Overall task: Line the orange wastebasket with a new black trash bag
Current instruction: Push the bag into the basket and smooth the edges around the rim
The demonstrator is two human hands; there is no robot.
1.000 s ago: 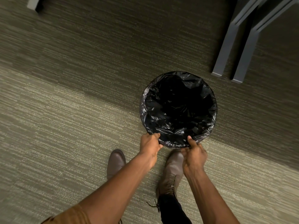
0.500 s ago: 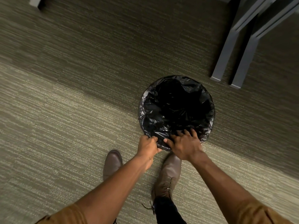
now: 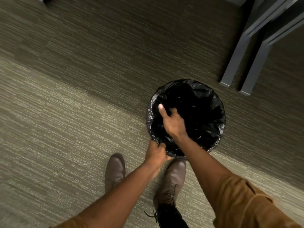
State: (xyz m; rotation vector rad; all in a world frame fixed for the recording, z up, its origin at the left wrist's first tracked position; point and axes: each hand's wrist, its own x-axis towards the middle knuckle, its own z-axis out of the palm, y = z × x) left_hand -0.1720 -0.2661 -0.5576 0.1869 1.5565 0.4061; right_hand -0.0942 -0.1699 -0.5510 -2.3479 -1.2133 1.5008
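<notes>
Black trash bag seated in the round wastebasket, which stands on the carpeted floor just ahead of the person's brown boots. The bag's mouth is folded out over the rim all the way round, so the orange of the basket is hidden from this overhead view; the film inside lies crumpled and slack, and the bottom is too dark to read.

Left hand: clenched on the bag's edge at the near-left part of the rim, fingers curled over the folded plastic and pinning it against the basket.

Right hand: reaching down past the rim into the left half of the opening, palm down. Thumb extended toward the left wall, the other fingers bent downward into the film. Whether they have gripped a fold or merely press on it cannot be told, since the tips merge with the black plastic.

Key relation: the slack interior lies directly below and to the far right of the right hand, which is the nearer hand to it; the left serves as the anchor at the rim. Judged step: pressing the liner down and out against the walls, late in the task. Probable hazard: a firm downward push could drag the far edge off the rim.

Surroundings: two grey metal furniture legs stand on the carpet just beyond the basket, apart from it.
</notes>
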